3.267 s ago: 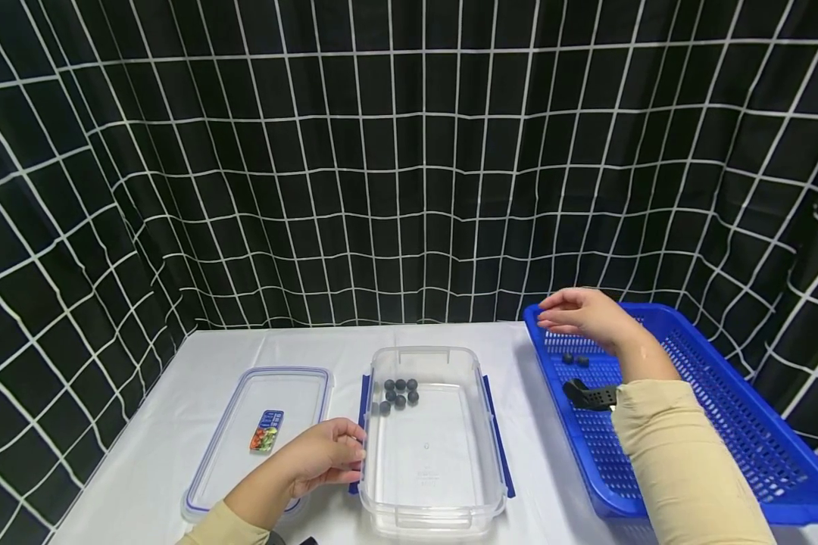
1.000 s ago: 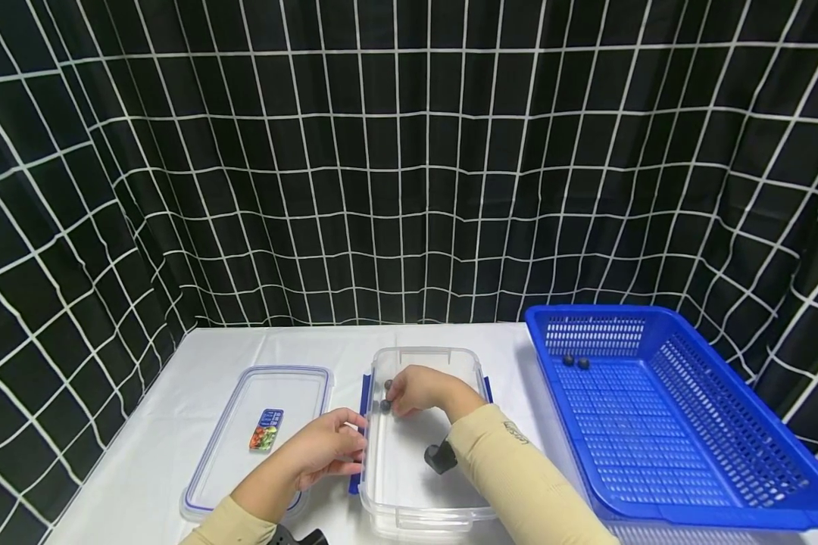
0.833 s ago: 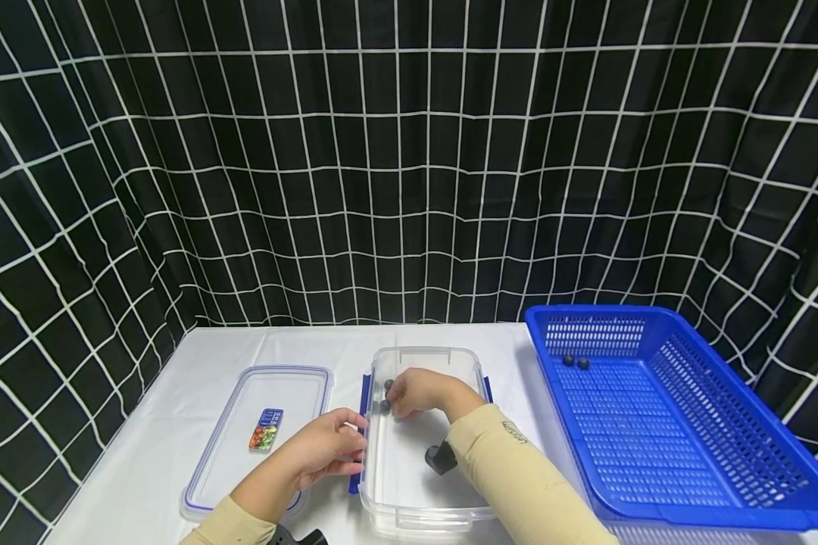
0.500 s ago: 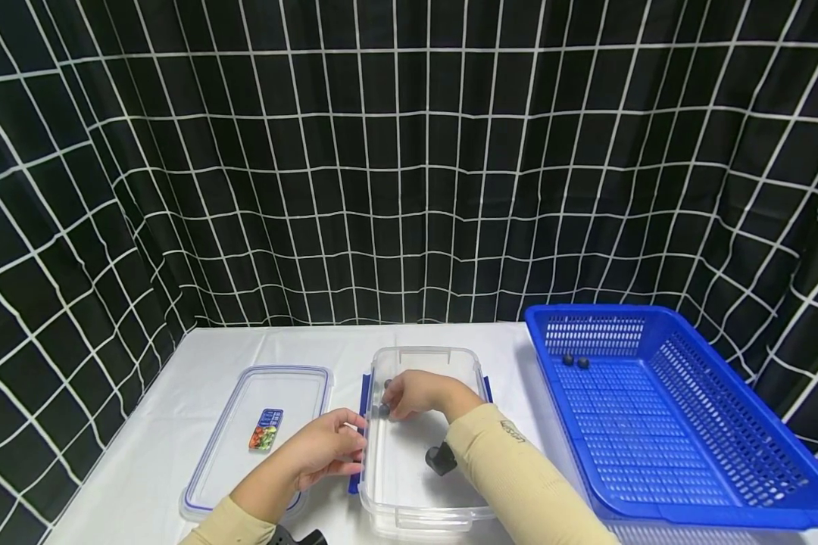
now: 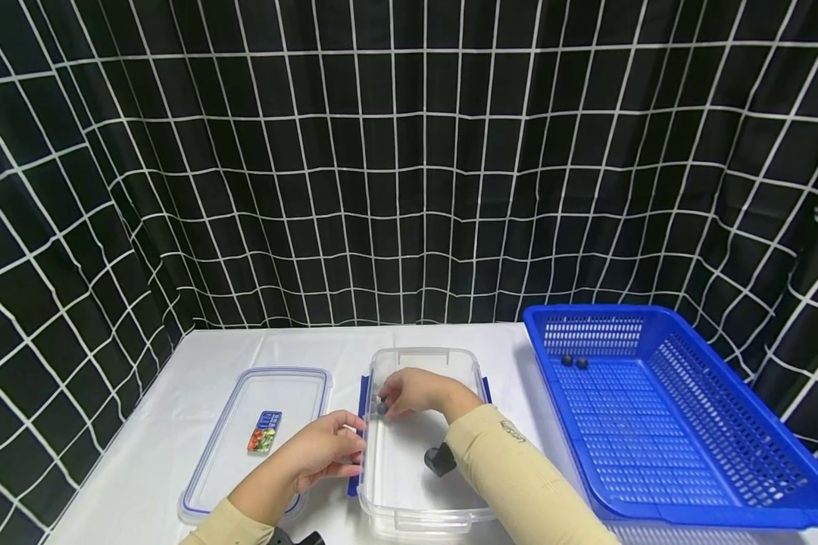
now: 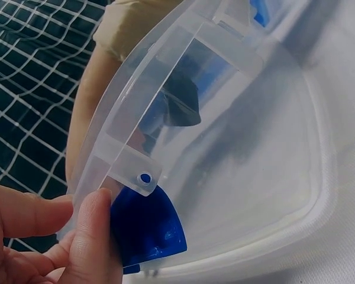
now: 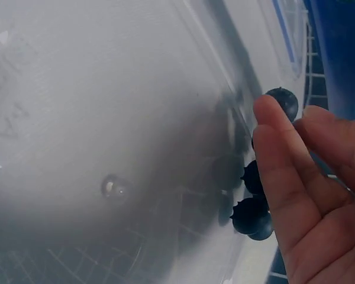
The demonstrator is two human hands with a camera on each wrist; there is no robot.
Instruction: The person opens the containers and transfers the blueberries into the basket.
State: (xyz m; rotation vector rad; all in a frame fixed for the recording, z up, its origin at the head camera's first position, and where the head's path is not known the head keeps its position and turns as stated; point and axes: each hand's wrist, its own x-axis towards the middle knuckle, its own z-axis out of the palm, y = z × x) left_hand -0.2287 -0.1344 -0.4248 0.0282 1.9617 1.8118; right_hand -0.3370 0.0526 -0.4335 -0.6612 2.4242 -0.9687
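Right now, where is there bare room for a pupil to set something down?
Bare white table shows between clear container and blue basket, beyond the right forearm, and behind the lid; the basket's nearer floor is bare too. Crowded: the container's left side, with the right hand at the blueberries inside and left hand outside.

– Where's the right hand [image 5: 416,392]?
– Inside the clear container [image 5: 426,513], by a dark ball [image 5: 382,408]; the left hand [image 5: 329,448] is at its left side.
– And the blue basket [image 5: 654,431]?
– Two black balls [image 5: 567,360] there
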